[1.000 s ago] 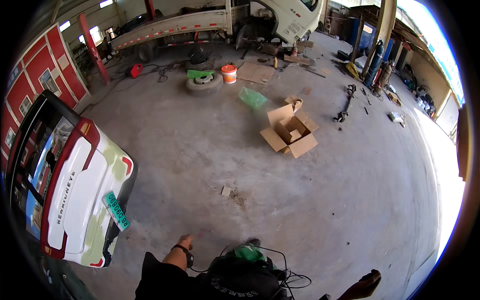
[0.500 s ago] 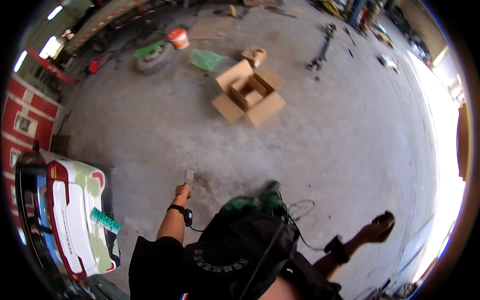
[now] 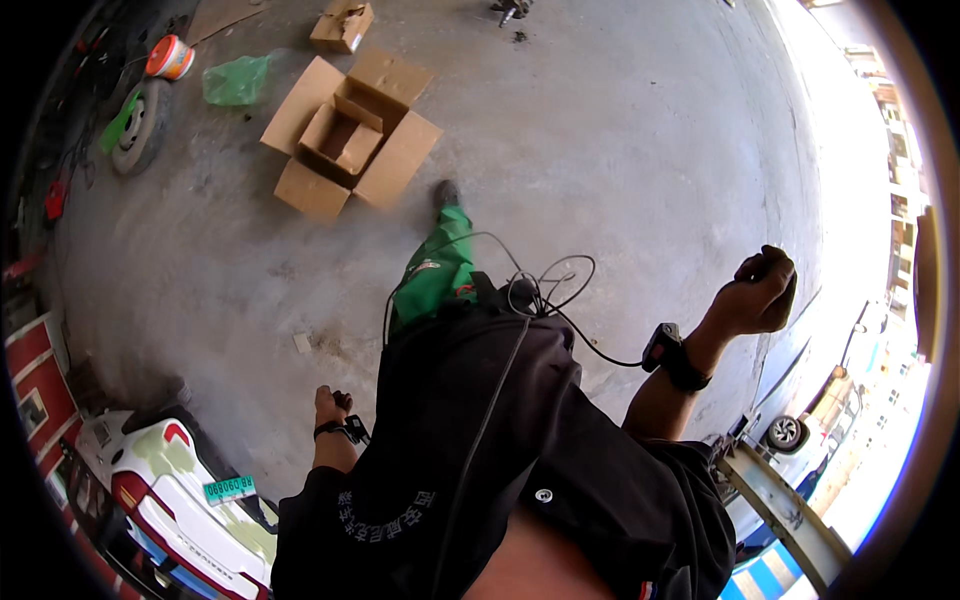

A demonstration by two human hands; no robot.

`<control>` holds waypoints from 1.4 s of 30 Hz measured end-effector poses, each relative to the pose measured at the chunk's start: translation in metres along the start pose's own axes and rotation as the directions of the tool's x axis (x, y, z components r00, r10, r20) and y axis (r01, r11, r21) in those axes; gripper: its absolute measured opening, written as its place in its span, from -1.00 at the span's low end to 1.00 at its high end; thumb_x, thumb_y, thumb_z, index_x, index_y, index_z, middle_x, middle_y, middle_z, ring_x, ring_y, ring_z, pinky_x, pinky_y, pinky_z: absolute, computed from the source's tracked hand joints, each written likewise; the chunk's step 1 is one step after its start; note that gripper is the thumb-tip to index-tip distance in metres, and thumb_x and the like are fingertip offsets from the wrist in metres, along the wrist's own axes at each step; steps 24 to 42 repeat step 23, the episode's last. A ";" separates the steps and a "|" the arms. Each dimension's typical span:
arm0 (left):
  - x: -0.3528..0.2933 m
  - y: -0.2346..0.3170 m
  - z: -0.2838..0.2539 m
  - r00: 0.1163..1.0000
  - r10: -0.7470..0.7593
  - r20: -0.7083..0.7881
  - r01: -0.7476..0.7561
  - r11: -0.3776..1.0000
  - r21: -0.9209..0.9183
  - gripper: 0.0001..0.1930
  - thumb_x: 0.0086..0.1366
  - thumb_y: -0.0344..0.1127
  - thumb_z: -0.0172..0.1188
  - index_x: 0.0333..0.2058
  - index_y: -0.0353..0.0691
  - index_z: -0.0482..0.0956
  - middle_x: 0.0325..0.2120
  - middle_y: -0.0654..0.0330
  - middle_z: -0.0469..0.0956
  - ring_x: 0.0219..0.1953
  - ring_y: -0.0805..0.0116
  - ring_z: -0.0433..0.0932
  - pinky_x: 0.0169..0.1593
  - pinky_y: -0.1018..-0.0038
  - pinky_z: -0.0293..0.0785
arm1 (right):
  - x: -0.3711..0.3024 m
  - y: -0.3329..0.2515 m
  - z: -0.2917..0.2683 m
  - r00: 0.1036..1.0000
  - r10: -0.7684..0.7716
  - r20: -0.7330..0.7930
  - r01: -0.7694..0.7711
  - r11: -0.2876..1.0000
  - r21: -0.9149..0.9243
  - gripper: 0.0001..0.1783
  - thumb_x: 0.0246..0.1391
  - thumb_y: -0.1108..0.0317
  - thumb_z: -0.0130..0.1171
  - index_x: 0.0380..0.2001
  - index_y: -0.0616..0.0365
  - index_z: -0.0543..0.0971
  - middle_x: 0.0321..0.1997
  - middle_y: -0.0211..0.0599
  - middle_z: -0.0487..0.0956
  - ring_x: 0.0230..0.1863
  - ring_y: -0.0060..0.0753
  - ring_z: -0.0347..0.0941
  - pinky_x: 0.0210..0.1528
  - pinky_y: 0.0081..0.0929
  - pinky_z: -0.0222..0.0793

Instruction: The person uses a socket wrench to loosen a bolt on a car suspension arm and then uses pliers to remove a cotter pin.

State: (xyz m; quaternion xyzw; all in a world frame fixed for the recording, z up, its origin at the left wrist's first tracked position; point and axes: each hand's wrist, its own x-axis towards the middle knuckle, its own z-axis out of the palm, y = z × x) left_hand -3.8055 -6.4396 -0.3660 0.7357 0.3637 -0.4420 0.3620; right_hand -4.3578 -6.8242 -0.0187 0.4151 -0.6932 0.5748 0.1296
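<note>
My left hand (image 3: 333,404) hangs low beside my body, above the concrete floor, with its fingers curled in. Something dark shows at the fingers; whether anything is held cannot be made out. My right hand (image 3: 758,291) is raised out to the right, its dark fingers bent into a loose fist that hides whatever may be inside. Neither hand touches anything around it. A black strapped device sits on each wrist, and a thin black cable (image 3: 598,348) runs from the right one. Ahead on the left, a large open cardboard box (image 3: 400,158) holds a smaller box (image 3: 330,132).
A small carton (image 3: 342,27), green plastic bag (image 3: 236,82), tire (image 3: 143,128) and orange-white bucket (image 3: 170,58) lie beyond the box. A white vehicle part with patchy filler (image 3: 185,490) stands lower left. At lower right are a metal beam (image 3: 785,520) and a wheel (image 3: 787,432).
The open box now appears nearer and further left. My right hand has risen in view, while my left has dropped lower. A green-trousered leg is stretched forward.
</note>
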 end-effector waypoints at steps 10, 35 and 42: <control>-0.174 0.275 0.464 0.574 0.655 0.491 -0.815 0.404 0.415 -0.64 0.33 -0.01 0.05 -0.29 -0.23 0.54 -0.42 0.27 0.51 -0.38 0.43 0.53 -0.38 0.49 0.45 | 0.136 0.002 0.230 0.998 0.014 -0.064 -0.015 1.000 -0.021 -0.61 0.16 0.36 -0.12 -0.64 0.31 0.55 -0.81 -0.44 0.32 -0.80 -0.64 0.14 -0.71 -0.66 -0.07; -0.178 0.353 0.670 0.932 0.311 0.186 -0.359 0.863 0.354 -0.64 0.29 -0.01 -0.04 -0.53 -0.14 0.43 -0.69 0.22 0.39 -0.64 0.27 0.50 -0.58 0.33 0.45 | 0.314 0.009 0.595 0.991 0.128 0.042 -0.131 0.987 0.092 -0.57 0.27 0.25 -0.13 -0.58 0.26 0.53 -0.78 -0.48 0.30 -0.75 -0.68 0.12 -0.68 -0.66 -0.07; -0.178 0.353 0.670 0.932 0.311 0.186 -0.359 0.863 0.354 -0.64 0.29 -0.01 -0.04 -0.53 -0.14 0.43 -0.69 0.22 0.39 -0.64 0.27 0.50 -0.58 0.33 0.45 | 0.314 0.009 0.595 0.991 0.128 0.042 -0.131 0.987 0.092 -0.57 0.27 0.25 -0.13 -0.58 0.26 0.53 -0.78 -0.48 0.30 -0.75 -0.68 0.12 -0.68 -0.66 -0.07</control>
